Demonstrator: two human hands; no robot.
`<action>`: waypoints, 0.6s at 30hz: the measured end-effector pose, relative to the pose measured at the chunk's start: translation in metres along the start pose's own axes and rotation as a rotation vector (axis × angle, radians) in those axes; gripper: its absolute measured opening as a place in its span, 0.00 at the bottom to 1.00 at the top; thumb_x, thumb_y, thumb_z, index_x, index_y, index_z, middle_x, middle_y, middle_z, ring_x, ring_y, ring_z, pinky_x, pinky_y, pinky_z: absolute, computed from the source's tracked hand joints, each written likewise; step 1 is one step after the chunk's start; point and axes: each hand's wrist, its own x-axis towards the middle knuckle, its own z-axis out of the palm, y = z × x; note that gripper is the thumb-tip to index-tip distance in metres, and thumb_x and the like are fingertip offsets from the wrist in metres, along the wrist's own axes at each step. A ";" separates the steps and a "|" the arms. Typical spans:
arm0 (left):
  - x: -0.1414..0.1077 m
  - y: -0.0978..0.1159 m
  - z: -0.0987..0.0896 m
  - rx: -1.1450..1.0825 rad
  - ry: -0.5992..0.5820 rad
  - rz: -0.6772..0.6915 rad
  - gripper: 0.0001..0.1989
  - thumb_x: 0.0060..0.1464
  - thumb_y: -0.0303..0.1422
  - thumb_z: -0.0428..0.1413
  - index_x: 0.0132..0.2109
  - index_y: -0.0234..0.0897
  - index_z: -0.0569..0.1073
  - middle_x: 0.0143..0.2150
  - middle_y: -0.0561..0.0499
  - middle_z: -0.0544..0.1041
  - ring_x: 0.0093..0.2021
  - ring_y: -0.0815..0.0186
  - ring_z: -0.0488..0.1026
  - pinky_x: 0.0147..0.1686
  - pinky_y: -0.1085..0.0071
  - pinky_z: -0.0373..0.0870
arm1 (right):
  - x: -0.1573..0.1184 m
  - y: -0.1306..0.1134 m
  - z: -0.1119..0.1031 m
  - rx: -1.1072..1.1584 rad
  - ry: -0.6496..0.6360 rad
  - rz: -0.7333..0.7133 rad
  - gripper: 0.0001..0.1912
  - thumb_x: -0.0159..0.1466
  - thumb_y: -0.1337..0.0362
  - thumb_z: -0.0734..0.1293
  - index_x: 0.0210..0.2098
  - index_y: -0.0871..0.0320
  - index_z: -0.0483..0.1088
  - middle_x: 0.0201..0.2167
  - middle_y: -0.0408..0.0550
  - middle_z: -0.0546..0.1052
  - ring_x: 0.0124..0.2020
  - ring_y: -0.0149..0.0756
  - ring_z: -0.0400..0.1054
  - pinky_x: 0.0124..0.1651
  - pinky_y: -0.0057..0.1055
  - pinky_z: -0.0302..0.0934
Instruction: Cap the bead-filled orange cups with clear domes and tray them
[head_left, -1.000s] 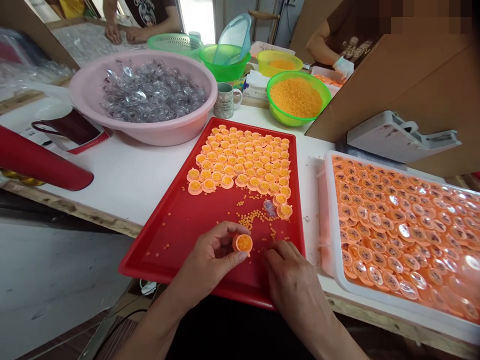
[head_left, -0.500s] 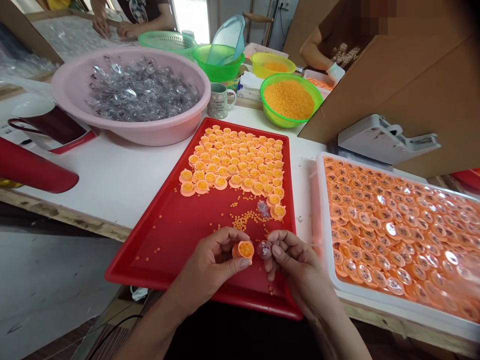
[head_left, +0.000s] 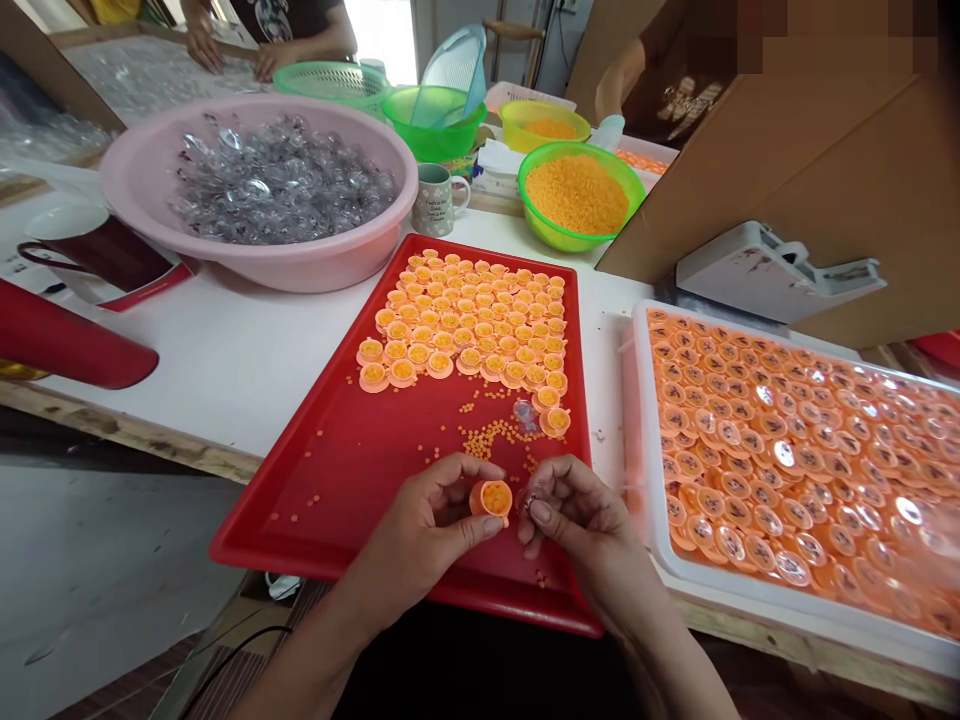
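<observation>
Over the front of the red tray (head_left: 330, 500), my left hand (head_left: 427, 520) pinches a small orange cup (head_left: 496, 498) on a saucer, its opening tilted toward me, with yellow-orange bits inside. Just to its right, my right hand (head_left: 577, 510) holds a small clear cap (head_left: 531, 502) between thumb and fingers, partly hidden; cup and cap are apart. Rows of filled orange cups (head_left: 465, 320) cover the tray's far half. Loose orange bits (head_left: 487, 438) and a clear piece (head_left: 526, 415) lie on the tray nearer me.
At right stands a white bin (head_left: 649, 480) of capped orange cups. Behind are a pink basin (head_left: 300, 262) of clear caps, a mug (head_left: 433, 200) and a green bowl (head_left: 574, 195) of orange bits. Cardboard (head_left: 787, 180) rises at right. Two other people work at the back.
My right hand has turned the clear cap more edge-on, and its fingers have curled in. The cup has shifted very slightly right. The person at the back right has moved an arm.
</observation>
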 end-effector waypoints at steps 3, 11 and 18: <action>-0.001 0.001 0.001 -0.005 0.003 -0.005 0.10 0.53 0.31 0.61 0.44 0.40 0.74 0.42 0.52 0.80 0.45 0.63 0.76 0.44 0.71 0.73 | 0.000 0.000 0.000 -0.022 -0.007 0.008 0.08 0.62 0.62 0.72 0.38 0.55 0.70 0.25 0.40 0.74 0.26 0.30 0.69 0.28 0.26 0.67; 0.001 0.001 0.005 -0.101 0.095 0.010 0.10 0.55 0.30 0.61 0.45 0.40 0.73 0.44 0.51 0.79 0.47 0.63 0.76 0.49 0.71 0.73 | -0.007 -0.002 0.005 0.049 0.149 -0.014 0.09 0.60 0.61 0.74 0.35 0.56 0.71 0.30 0.43 0.77 0.33 0.32 0.71 0.35 0.26 0.66; 0.003 -0.013 0.016 -0.179 0.201 0.028 0.16 0.56 0.33 0.61 0.52 0.45 0.73 0.51 0.53 0.77 0.49 0.65 0.75 0.47 0.73 0.73 | -0.015 0.014 0.027 0.217 0.161 0.091 0.09 0.59 0.61 0.75 0.33 0.57 0.73 0.30 0.44 0.77 0.33 0.33 0.72 0.35 0.27 0.68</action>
